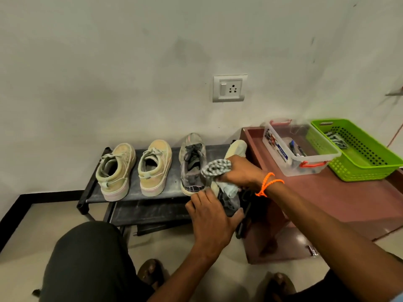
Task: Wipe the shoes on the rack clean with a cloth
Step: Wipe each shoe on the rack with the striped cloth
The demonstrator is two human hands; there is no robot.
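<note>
Your bent knee (87, 258) fills the foreground. Beyond it, your left hand (212, 216) curls round the heel of a grey sneaker (231, 202) at the right end of the black shoe rack (130, 194). Just above, touching that shoe, your right hand (238, 174) clutches a checked cloth (216, 168). Three more sneakers sit to their left on the top shelf.

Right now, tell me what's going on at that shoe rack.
A person crouches at the black rack and is cleaning the rightmost shoe. The left hand grips that shoe at its near end, while the right hand holds a checked cloth against its upper. Two beige sneakers and a grey laced shoe sit on the top shelf, not being handled.
</note>
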